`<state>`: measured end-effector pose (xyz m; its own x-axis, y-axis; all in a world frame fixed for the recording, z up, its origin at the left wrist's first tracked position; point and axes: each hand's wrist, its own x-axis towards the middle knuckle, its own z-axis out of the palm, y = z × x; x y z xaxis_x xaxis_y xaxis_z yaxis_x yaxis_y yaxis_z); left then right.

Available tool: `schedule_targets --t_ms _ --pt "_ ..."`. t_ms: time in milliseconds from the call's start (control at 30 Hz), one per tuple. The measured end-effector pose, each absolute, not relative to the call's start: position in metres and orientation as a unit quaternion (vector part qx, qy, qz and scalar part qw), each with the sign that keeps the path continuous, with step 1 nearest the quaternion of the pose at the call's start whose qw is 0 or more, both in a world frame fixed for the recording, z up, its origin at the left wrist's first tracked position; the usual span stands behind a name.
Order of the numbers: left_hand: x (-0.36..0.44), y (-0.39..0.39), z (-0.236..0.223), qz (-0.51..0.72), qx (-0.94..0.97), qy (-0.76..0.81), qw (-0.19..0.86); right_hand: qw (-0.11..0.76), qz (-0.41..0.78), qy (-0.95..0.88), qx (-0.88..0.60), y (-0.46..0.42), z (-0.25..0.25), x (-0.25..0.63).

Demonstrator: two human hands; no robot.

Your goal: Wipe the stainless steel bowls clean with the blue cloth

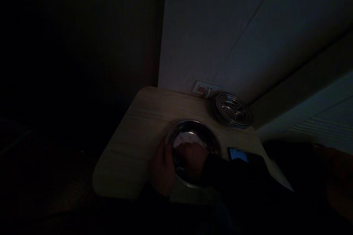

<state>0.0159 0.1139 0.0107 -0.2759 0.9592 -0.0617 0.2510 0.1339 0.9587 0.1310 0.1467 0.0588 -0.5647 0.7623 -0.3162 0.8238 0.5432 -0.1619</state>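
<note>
A round shiny metal bowl (215, 140) rests on the wooden table. At its near left side, my left hand (162, 170) grips the rim, thumb along the edge. My right hand (193, 157) reaches down inside the bowl from the right, its fingers curled. Beside those fingers lies a pale, whitish mass (189, 138) on the bowl's bottom, its kind too dim to make out. Whatever the right fingers hold, if anything, is hidden. Dark sleeves cover both forearms.
The light is very low. A stack of metal bowls (233, 111) stands at the table's (129, 147) back right. Behind it, a wall socket (204, 88) has a plug in it. A phone (238, 155) with a lit screen lies right of the bowl.
</note>
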Motion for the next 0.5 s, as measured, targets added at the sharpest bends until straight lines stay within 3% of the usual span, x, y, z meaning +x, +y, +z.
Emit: schedule_targets --t_ms 300,500 --pt "0.017 0.111 0.012 0.474 0.466 0.659 0.351 0.057 -0.106 0.872 0.475 0.167 0.071 0.141" --pt "0.018 0.111 0.013 0.471 0.459 0.656 0.371 -0.042 -0.114 0.88 0.459 0.138 0.078 0.172"
